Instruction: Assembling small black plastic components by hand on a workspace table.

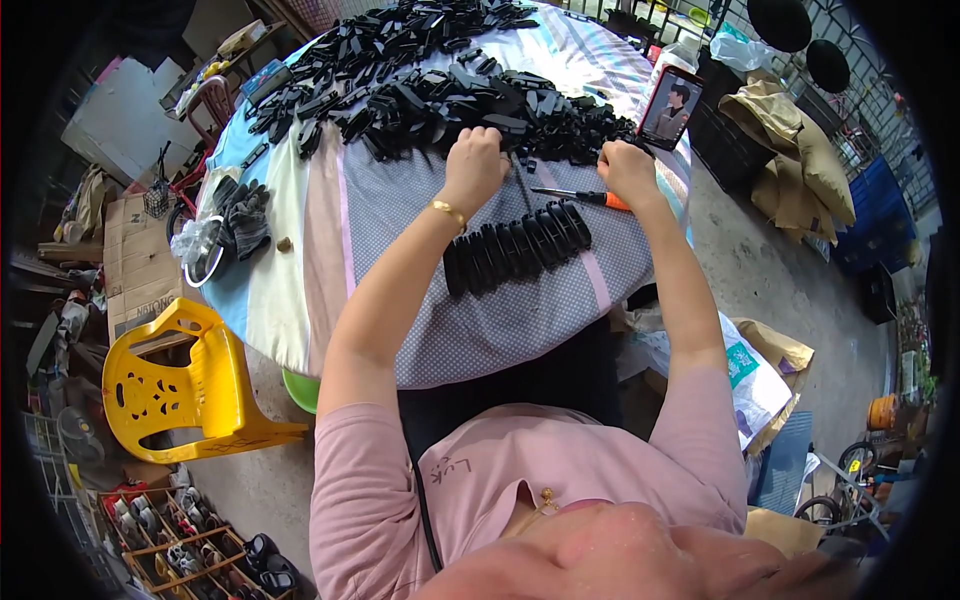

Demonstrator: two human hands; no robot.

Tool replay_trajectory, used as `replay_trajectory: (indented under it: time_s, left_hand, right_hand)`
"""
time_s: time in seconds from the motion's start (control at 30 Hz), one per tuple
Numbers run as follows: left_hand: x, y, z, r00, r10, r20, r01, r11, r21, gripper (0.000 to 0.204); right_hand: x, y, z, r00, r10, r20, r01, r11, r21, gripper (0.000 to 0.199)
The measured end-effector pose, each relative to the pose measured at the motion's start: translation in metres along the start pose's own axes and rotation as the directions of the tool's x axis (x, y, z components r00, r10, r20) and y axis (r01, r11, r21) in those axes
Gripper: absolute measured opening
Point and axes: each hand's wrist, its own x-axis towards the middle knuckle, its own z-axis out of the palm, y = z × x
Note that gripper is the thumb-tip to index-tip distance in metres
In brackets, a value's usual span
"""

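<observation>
A pink shirt (560,445) is filling the near middle of the scene, and two bare forearms (385,285) are stretching from it over a cloth-covered table (430,340). The left hand (476,155), with a gold bracelet (449,212) at its wrist, is resting at the near edge of a broad heap of black plastic pieces (430,105); its fingers are bending inward, but the back of the hand is hiding them, so I cannot tell whether they are gripping a piece. The right hand (628,170) is forming a loose fist by the heap's right end, and whatever it may be gripping is equally hidden.

The heap is covering much of the table's far half, while a row of black pieces (517,247) is sitting nearer, between the forearms. An orange-handled tool (612,200) is lying between the row and the hands, its handle ending close by the right wrist. A phone (670,108) is leaning just right of the right hand, near the table's right edge.

That wrist could be catching the handle and sending the tool into the row. A sideways knock might be tipping the phone off. A low-sweeping left forearm could be scattering the row, its pieces standing so closely together.
</observation>
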Motion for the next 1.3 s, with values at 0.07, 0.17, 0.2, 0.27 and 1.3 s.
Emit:
replay_trajectory:
  time_s: [0.07, 0.17, 0.2, 0.27, 1.3]
  left_hand:
    - [-0.008, 0.004, -0.021, 0.976, -0.190, 0.111, 0.214, 0.934, -0.286, 0.026]
    - [-0.023, -0.004, -0.037, 0.844, -0.325, 0.427, 0.531, 0.399, -0.748, 0.029]
    - [-0.033, -0.003, -0.049, 0.828, -0.211, 0.519, 0.547, 0.104, -0.831, 0.032]
    - [-0.051, -0.007, -0.062, 0.819, -0.050, 0.572, 0.546, -0.241, -0.802, 0.037]
    - [-0.071, 0.007, -0.079, 0.860, 0.075, 0.504, 0.487, -0.413, -0.770, 0.035]
  right_hand:
    - [-0.003, -0.002, -0.008, 0.999, 0.017, -0.042, -0.014, 0.996, 0.092, 0.012]
    - [-0.010, -0.017, -0.025, 0.990, 0.086, -0.114, -0.026, 0.894, 0.447, 0.014]
    - [-0.012, -0.026, -0.032, 0.981, 0.144, -0.130, -0.019, 0.738, 0.675, 0.016]
    - [-0.015, -0.051, -0.049, 0.992, 0.116, -0.045, -0.033, 0.598, 0.801, 0.016]
    - [-0.036, -0.150, -0.074, 0.883, -0.014, -0.469, 0.421, 0.463, 0.780, 0.010]
